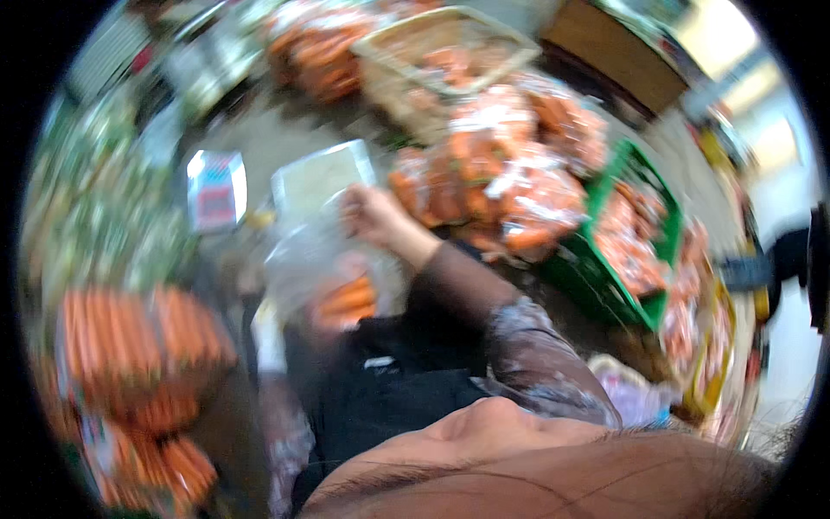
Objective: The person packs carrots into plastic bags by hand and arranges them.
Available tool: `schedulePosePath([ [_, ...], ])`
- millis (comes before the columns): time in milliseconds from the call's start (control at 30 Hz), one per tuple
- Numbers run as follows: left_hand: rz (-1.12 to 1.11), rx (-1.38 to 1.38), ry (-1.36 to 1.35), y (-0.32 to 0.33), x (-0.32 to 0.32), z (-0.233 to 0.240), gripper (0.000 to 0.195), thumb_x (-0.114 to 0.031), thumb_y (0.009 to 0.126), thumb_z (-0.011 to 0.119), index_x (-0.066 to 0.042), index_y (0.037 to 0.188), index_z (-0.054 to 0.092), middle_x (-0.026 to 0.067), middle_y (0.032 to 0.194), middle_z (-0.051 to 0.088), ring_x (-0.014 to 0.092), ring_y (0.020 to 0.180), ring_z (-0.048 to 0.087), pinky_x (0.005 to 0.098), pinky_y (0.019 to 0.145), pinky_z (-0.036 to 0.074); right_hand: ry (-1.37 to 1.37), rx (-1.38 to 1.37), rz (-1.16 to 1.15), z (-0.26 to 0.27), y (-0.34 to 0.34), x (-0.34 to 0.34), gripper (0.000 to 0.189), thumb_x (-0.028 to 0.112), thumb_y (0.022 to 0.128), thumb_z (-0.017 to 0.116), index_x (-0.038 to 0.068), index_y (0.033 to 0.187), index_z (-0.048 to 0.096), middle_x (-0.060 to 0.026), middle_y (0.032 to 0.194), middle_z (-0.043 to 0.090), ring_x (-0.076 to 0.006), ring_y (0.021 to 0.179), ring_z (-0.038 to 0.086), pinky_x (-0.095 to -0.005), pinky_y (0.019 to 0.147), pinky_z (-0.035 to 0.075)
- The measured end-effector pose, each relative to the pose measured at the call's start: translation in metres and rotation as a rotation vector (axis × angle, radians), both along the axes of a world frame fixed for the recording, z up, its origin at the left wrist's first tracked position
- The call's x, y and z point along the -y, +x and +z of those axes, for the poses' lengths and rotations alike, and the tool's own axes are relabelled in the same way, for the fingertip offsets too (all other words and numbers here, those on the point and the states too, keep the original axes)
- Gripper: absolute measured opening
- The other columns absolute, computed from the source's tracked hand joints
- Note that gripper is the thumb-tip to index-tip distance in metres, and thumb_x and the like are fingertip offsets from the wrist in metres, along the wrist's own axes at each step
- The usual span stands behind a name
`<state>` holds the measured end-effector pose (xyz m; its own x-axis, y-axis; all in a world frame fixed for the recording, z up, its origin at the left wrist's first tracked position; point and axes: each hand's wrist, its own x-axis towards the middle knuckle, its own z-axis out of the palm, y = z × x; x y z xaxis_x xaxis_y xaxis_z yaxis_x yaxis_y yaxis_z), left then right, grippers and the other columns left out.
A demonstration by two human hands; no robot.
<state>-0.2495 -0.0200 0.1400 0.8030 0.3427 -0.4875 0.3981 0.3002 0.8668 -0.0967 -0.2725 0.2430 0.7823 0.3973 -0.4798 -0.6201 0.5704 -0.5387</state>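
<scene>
My right hand (369, 211) is closed at the upper edge of a clear plastic bag (295, 259) and seems to grip it. Orange carrots (347, 301) show in the lower part of the bag, close to my dark clothing. Just beyond the hand lies a pale flat tray (324, 175) with a light rim. My left forearm in a brown sleeve comes up from below, with a white and yellowish cuff or glove; my left hand (249, 266) is a blur left of the bag, and its fingers cannot be made out.
Bagged carrots (532, 194) are heaped at right, beside a green plastic crate (671, 240) of bagged carrots. A cream basket (382, 84) stands behind. Stacked carrots (110, 331) lie at lower left, blurred green produce (97, 214) above them. A white object with blue and red markings (217, 191) stands left of the tray.
</scene>
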Motion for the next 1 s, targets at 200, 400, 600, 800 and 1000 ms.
schedulePosePath([
  [200, -0.353, 0.702, 0.949, 0.025, 0.049, 0.075, 0.088, -0.013, 0.065, 0.073, -0.003, 0.136, 0.021, 0.0166, 0.135, 0.029, 0.028, 0.125, 0.032, 0.0372, 0.099, 0.033, -0.252, 0.602, 0.284, 0.015, -0.017, -0.022, 0.018, 0.024, 0.091, 0.047, 0.012, 0.077, 0.046, 0.0049, 0.064, 0.042, -0.0045, 0.051, 0.033, -0.0192, 0.045, 0.027],
  [400, 0.261, 0.457, 0.890, 0.104, 0.011, 0.031, 0.019, -0.010, 0.086, 0.044, -0.001, 0.100, 0.054, 0.0101, 0.089, 0.060, 0.023, 0.083, 0.056, 0.0323, 0.078, 0.045, -0.656, 0.965, 0.304, -0.023, 0.001, -0.049, 0.018, 0.021, 0.089, 0.050, 0.005, 0.082, 0.056, 0.0025, 0.071, 0.053, -0.0048, 0.060, 0.046, -0.0196, 0.054, 0.038],
  [600, 0.925, 0.196, -0.916, 0.005, -0.094, -0.058, 0.027, -0.021, 0.086, 0.039, -0.006, 0.099, 0.057, 0.0141, 0.094, 0.061, 0.021, 0.070, 0.056, 0.0337, 0.063, 0.046, -1.204, 1.495, 1.474, -0.162, -0.014, -0.066, 0.026, 0.027, 0.075, 0.054, 0.005, 0.081, 0.066, -0.0125, 0.078, 0.065, -0.0272, 0.070, 0.061, -0.0369, 0.066, 0.047],
  [800, 0.545, 0.395, -0.977, -0.084, -0.068, -0.054, 0.027, -0.020, 0.085, 0.048, -0.001, 0.101, 0.059, 0.0113, 0.094, 0.061, 0.020, 0.067, 0.052, 0.0324, 0.059, 0.042, -1.590, 1.258, 1.367, -0.280, -0.055, -0.075, 0.063, 0.026, 0.060, 0.074, -0.003, 0.110, 0.050, -0.0227, 0.116, 0.048, -0.0348, 0.106, 0.049, -0.0418, 0.091, 0.041],
  [1000, 0.588, 0.317, -0.748, -0.133, -0.083, -0.067, 0.038, -0.026, 0.088, 0.042, -0.002, 0.116, 0.050, 0.0112, 0.108, 0.057, 0.025, 0.101, 0.053, 0.0415, 0.088, 0.041, -1.691, 1.224, 1.253, -0.297, -0.036, -0.084, 0.103, 0.046, 0.045, 0.080, -0.002, 0.124, 0.036, -0.0243, 0.122, 0.041, -0.0377, 0.115, 0.040, -0.0431, 0.099, 0.032],
])
